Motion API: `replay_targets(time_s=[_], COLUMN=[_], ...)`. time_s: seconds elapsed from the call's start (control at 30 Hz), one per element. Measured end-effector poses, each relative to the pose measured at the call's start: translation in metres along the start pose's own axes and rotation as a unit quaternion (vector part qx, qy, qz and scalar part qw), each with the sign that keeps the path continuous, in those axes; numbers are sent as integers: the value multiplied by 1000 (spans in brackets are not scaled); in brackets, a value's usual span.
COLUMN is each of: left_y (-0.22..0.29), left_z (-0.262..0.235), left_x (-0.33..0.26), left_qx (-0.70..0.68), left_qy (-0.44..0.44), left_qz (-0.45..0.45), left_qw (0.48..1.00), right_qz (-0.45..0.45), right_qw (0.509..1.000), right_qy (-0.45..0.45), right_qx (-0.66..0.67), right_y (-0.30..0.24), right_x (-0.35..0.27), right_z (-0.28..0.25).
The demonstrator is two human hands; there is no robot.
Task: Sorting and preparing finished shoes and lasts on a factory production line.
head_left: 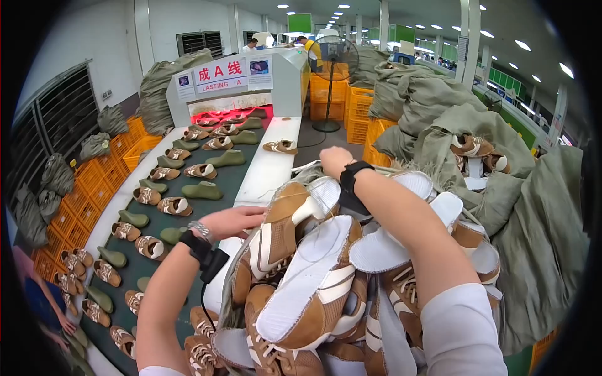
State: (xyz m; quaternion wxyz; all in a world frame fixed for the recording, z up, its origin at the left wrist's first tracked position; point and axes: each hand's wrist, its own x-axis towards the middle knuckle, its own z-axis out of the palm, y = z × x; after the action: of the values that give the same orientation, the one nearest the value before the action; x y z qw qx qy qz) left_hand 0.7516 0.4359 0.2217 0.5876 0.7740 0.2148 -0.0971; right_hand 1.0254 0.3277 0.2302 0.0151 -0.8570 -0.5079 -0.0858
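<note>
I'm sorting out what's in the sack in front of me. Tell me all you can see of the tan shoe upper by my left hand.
The tan shoe upper looks like suede or soft leather with white stripe panels and a white lining, with laces low on it. It has no outsole. It lies tilted on the heap of like uppers in the open grey sack, toe toward the conveyor belt. The left hand rests against its upper edge; neighbouring uppers press on it.
</note>
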Motion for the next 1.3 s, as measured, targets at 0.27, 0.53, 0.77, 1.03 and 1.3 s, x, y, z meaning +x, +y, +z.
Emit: replay_targets(time_s=[0.27, 0.53, 0.77, 1.03, 1.3], left_y=[-159, -130, -51, -79, -131], left_z=[-50, -17, -3, 36, 129], left_x=[109, 66, -73, -230, -424], left_qx=[288, -239, 191, 120, 7], left_qy=[237, -153, 140, 209, 330], left_qz=[118, 108, 14, 52, 71], left_qw=[920, 953, 972, 969, 941], right_qz=[-101, -76, -272, -436, -57], right_qw=[945, 944, 922, 877, 990], right_qy=[-102, -149, -102, 150, 97], right_qx=[292, 283, 255, -135, -79], right_y=[25, 32, -34, -124, -100], right_x=[1, -24, -32, -85, -156], right_z=[26, 24, -64, -66, -188])
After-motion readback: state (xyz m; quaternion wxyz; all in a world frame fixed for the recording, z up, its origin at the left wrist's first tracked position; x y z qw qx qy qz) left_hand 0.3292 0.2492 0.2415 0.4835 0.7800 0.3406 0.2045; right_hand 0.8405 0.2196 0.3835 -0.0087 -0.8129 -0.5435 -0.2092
